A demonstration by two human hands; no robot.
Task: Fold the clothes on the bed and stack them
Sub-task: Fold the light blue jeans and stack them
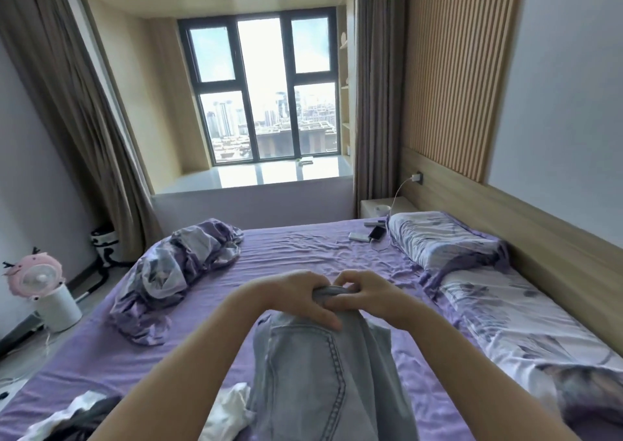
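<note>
Both hands, the left hand [296, 297] and right hand [362, 294], are pinching the top edge of pale jeans [313, 373], whose long axis is hanging toward the person; open purple bed [303, 251] is lying beyond them.

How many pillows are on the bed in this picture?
2, both on the right side of the bed along the headboard: the far pillow near the nightstand, the near pillow beside the hands. Others may be hidden out of view.
</note>
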